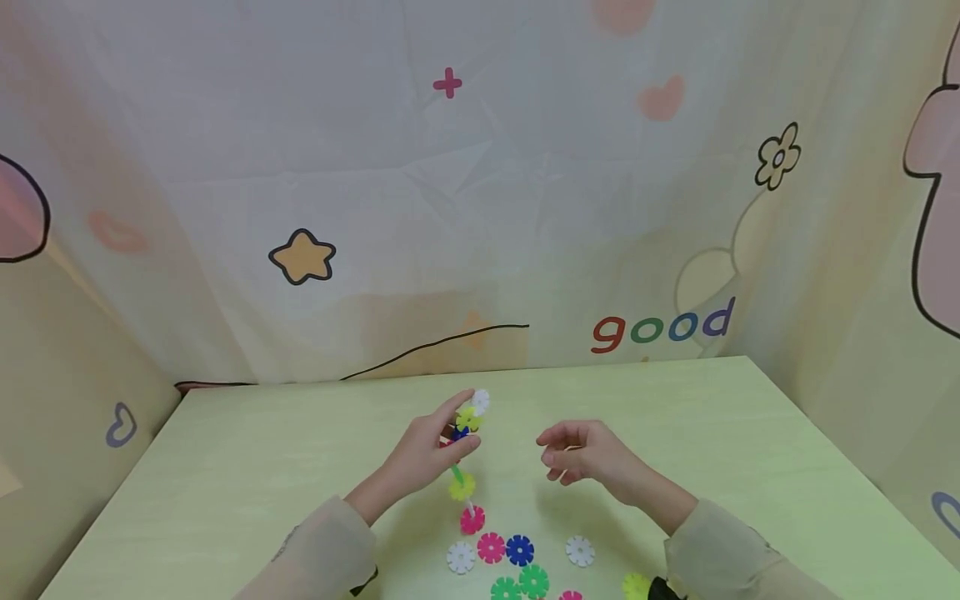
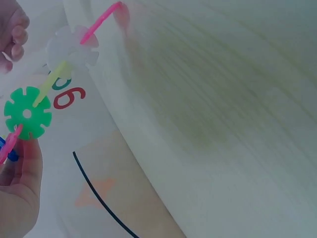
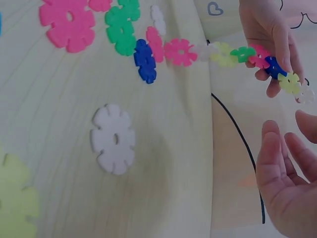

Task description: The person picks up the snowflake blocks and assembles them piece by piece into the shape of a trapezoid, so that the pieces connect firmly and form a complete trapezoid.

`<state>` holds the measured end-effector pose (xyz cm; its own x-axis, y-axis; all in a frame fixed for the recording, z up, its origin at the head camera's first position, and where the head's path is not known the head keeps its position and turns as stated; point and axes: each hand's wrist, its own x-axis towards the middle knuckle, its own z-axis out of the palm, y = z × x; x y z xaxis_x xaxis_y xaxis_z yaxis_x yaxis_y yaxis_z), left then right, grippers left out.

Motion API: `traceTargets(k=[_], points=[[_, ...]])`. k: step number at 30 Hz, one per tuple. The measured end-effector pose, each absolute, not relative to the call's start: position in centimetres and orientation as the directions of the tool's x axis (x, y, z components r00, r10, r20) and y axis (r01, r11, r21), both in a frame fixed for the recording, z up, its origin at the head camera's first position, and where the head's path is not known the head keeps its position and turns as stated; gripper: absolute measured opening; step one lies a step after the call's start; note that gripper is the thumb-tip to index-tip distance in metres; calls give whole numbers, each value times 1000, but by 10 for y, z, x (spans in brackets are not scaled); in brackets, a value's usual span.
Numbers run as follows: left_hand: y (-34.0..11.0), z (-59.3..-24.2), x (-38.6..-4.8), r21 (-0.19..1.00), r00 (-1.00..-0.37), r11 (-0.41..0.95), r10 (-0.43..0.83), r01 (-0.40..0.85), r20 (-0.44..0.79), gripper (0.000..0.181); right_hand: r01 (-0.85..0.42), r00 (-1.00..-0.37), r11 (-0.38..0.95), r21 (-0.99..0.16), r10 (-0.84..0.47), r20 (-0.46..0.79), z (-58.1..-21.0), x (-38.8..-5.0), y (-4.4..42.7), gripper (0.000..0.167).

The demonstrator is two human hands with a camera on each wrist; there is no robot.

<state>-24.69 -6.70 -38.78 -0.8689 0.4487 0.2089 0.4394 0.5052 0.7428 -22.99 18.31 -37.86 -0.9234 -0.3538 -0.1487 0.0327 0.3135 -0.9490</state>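
My left hand holds up a chain of interlocking snowflake discs, pinching it near the blue disc with the thumb in front and fingers behind. White and yellow discs stick out past the fingertips; pink, green, yellow, white and pink ones hang below. In the left wrist view the green disc and a white disc are slotted together edge to face. To the right of the chain, my right hand hovers over the table with loosely bent fingers and nothing in them.
Loose discs lie on the light wooden table near its front: a white disc, a pink disc, a blue disc, green discs, another white disc and a yellow disc. A printed curtain stands behind.
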Motion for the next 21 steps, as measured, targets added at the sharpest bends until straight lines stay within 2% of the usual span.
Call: traceTargets(k=[9, 21], points=[[-75, -391, -248, 767, -877, 485, 436, 419, 203, 59, 35, -878, 379, -925, -430, -210, -388, -228, 191, 33], [-83, -390, -253, 795, -893, 473, 411, 380, 182, 46, 31, -827, 479, -877, -481, -292, -411, -223, 207, 25]])
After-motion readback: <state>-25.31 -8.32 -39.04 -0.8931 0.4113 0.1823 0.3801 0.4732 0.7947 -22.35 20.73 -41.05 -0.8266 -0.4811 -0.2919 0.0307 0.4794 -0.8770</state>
